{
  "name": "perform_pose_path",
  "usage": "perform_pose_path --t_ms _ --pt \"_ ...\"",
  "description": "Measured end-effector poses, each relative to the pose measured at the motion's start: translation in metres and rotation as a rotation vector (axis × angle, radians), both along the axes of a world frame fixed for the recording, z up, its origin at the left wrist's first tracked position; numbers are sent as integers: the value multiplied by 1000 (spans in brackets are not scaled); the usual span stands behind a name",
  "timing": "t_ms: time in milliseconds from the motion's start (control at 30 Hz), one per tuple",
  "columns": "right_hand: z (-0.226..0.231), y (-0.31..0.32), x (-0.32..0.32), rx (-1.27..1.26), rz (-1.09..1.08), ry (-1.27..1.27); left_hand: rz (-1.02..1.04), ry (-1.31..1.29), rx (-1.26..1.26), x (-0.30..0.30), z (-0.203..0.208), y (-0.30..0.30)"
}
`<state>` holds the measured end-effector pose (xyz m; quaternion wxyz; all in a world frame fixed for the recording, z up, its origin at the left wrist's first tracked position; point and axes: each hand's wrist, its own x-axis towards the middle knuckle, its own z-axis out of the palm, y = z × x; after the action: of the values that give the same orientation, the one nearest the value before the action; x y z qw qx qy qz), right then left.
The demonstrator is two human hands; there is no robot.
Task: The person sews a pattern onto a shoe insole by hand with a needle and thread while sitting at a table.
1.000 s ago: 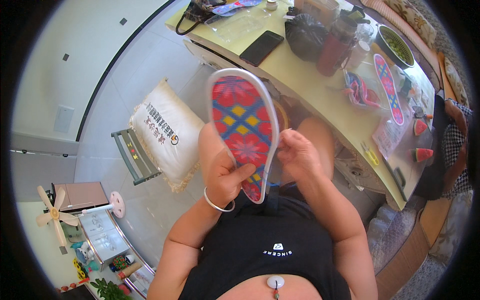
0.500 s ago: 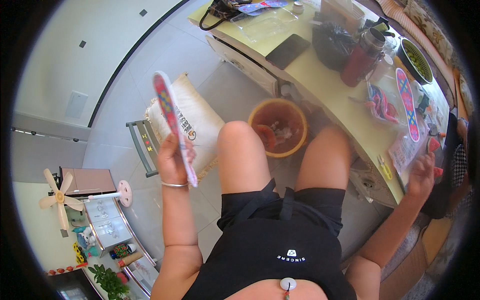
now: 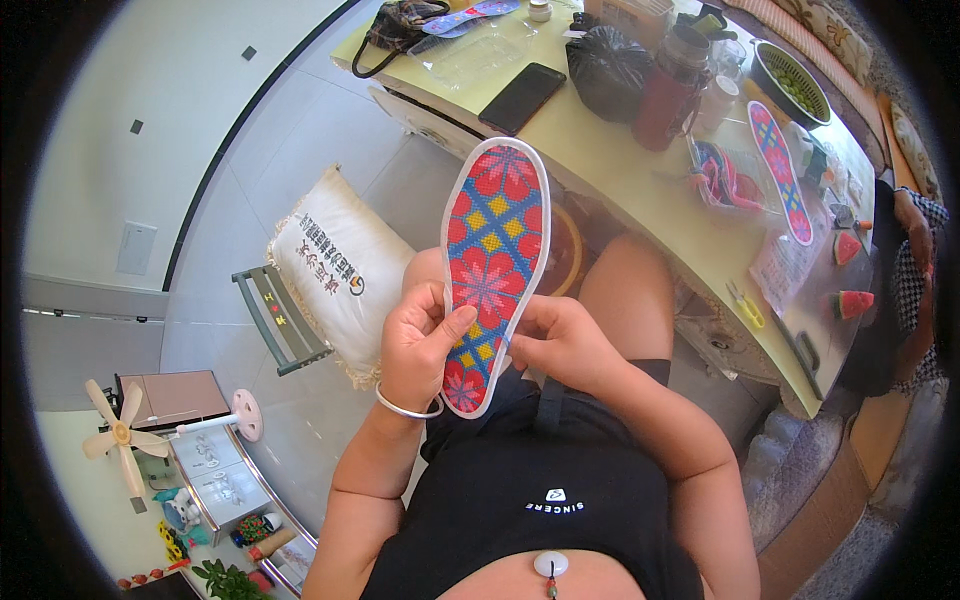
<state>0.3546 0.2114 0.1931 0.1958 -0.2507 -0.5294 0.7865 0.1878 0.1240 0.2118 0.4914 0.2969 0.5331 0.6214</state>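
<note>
An embroidered insole (image 3: 490, 260) with red flowers and blue and yellow squares stands upright over my lap. My left hand (image 3: 420, 345) grips its lower left edge, thumb across the pattern; a silver bangle circles that wrist. My right hand (image 3: 560, 340) pinches the insole's lower right edge. A second patterned insole (image 3: 780, 170) lies flat on the yellow-green table (image 3: 640, 190) to the right.
The table carries a black phone (image 3: 525, 97), a black bag (image 3: 610, 70), a dark red bottle (image 3: 668, 90), a bowl of greens (image 3: 795, 80), yellow scissors (image 3: 745, 303) and watermelon slices (image 3: 850, 300). A white sack (image 3: 335, 265) and small rack (image 3: 275, 320) sit on the floor at left.
Half a second ago my left hand alone held the insole out to the left while my right reached to the table. Now the insole is back over my lap in both hands.
</note>
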Motion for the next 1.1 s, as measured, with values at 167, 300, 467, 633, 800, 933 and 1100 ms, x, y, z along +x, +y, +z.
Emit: perform_pose_path --t_ms 167,300,467,633,800,933,1100 --pt "-10 -1 -2 123 -174 -56 -21 -93 -25 0 -6 -2" --pt "-24 2 2 -28 -249 34 -48 -364 -47 1 -9 2" --pt "-21 17 12 -803 -263 535 -120 -477 -10 -5 -20 3" --pt "-22 51 62 -673 -530 835 34 -380 61 -18 -22 0" --pt "-34 82 118 -502 -784 837 166 -235 80 -34 -26 -4" --pt "-29 58 97 -128 -606 282 156 -174 97 -16 -23 1" --pt "-18 9 32 189 -284 -19 93 20 72 10 -13 9"
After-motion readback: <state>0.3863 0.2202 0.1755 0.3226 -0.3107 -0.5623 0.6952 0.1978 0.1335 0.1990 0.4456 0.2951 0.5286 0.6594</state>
